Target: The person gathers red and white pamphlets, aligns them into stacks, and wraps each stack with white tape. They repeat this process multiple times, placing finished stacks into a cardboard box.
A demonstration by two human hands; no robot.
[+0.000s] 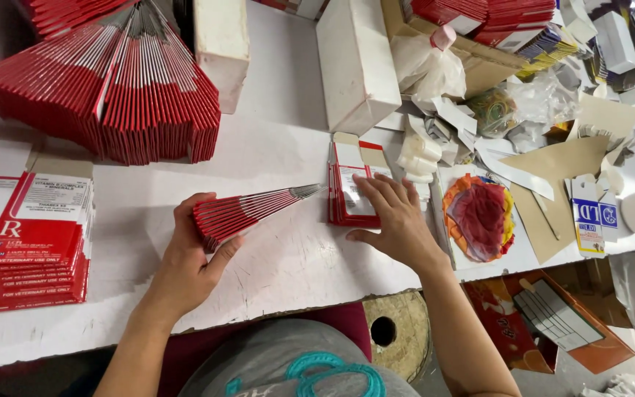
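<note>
Grey shirt with teal print (310,367) at frame bottom, below the white tabletop (281,147). Left hand (189,257) clamps a fanned bundle of flat red cartons (248,209), just left of the short carton stack (347,195). Right hand (391,217) lies open, fingers spread, flat on that stack. Risk: the bundle is pinched at one end only; a slack grip could let it splay and slide apart.

My left hand (185,254) is curled shut in a pinch, thumb up; my right hand (389,217) lies flat, palm down, fingers spread far; both forearms reach from near.
</note>
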